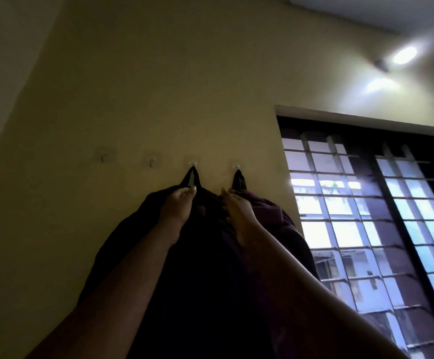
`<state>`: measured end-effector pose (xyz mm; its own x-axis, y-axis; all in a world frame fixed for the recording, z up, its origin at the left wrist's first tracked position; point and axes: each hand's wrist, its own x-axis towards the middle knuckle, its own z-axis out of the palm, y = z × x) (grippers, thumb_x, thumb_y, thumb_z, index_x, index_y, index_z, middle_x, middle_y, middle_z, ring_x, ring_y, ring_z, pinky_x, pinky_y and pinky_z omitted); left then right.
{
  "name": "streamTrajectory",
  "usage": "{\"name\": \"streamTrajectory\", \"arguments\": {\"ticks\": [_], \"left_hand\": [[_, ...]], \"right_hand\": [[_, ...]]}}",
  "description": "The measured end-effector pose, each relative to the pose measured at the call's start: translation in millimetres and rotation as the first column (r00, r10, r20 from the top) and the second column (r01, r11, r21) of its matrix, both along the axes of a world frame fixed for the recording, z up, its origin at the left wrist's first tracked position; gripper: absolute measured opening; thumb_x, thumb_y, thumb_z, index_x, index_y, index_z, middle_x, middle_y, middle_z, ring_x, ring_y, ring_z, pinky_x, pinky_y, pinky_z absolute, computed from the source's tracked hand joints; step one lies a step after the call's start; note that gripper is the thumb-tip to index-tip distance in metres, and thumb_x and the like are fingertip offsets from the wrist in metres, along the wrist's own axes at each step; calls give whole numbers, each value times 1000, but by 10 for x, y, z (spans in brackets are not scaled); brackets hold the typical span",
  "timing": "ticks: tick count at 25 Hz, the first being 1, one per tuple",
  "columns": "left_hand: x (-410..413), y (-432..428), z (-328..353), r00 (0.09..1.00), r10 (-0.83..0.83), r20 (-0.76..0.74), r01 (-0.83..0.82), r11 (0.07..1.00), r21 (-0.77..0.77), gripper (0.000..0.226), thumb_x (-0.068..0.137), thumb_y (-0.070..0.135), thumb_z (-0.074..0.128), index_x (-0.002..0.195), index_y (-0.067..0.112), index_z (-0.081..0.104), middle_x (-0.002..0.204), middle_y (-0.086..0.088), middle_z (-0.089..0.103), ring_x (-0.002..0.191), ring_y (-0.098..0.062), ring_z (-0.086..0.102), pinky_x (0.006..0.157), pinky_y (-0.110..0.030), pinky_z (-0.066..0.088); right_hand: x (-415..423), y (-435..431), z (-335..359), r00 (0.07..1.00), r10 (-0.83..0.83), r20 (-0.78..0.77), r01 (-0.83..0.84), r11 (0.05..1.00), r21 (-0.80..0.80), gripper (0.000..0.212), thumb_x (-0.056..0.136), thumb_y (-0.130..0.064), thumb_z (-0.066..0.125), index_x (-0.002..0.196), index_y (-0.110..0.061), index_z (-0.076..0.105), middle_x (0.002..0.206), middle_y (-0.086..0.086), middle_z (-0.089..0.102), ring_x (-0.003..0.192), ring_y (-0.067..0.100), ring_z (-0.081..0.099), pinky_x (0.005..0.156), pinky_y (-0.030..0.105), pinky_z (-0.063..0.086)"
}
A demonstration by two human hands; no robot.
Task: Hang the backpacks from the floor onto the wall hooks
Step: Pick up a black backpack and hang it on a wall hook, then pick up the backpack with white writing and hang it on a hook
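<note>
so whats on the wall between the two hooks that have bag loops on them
Nothing: in the head view the wall between the black backpack's hook and the maroon backpack's hook is bare yellow paint.

Two left hooks (151, 163) stand free (bare wall around); backpacks (197, 255) crowd the right two, near the window (366, 216).

Backpacks (200, 255) on hooks (193, 161), left of window (366, 216)
</note>
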<state>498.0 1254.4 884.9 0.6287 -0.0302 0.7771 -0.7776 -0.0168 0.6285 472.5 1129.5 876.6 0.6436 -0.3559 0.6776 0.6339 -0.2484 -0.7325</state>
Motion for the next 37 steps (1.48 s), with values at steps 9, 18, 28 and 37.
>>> {"name": "streamTrajectory", "arguments": {"ticks": [9, 18, 28, 37], "left_hand": [[-1480, -210, -1524, 906, -243, -347, 246, 969, -36, 56, 95, 46, 34, 143, 16, 35, 152, -6, 33, 140, -25, 30, 112, -38, 24], [-2252, -956, -2971, 714, -457, -531, 450, 880, -151, 54, 97, 37, 33, 141, 5, 37, 150, -13, 36, 140, -26, 31, 115, -37, 21], [-3541, -2084, -4064, 359, -670, -649, 806, 573, -146, 51, 96, 41, 37, 137, 11, 42, 143, -5, 44, 130, -15, 39, 113, -32, 25], [-5308, -3716, -4649, 75, -644, -761, 968, 231, -100, 50, 97, 38, 35, 141, 15, 36, 150, -3, 36, 139, -19, 31, 113, -36, 23]], "right_hand": [[-1572, -340, -1486, 966, 120, -227, -56, 961, 271, 60, 94, -42, 46, 130, 5, 47, 133, 28, 51, 127, 41, 46, 105, 46, 42], [-2848, -761, -2750, 914, -124, -387, 262, 908, 327, 49, 96, -41, 40, 135, -11, 46, 148, 19, 39, 136, 32, 39, 111, 42, 30], [-4523, -1560, -4094, 722, -389, -572, 662, 628, 409, 62, 93, -52, 36, 144, -15, 34, 150, 9, 37, 135, 26, 39, 105, 38, 33], [-6561, -2749, -4563, 463, -592, -660, 885, 268, 381, 69, 90, -58, 37, 146, -17, 30, 154, 7, 31, 140, 25, 32, 111, 42, 28]]}}
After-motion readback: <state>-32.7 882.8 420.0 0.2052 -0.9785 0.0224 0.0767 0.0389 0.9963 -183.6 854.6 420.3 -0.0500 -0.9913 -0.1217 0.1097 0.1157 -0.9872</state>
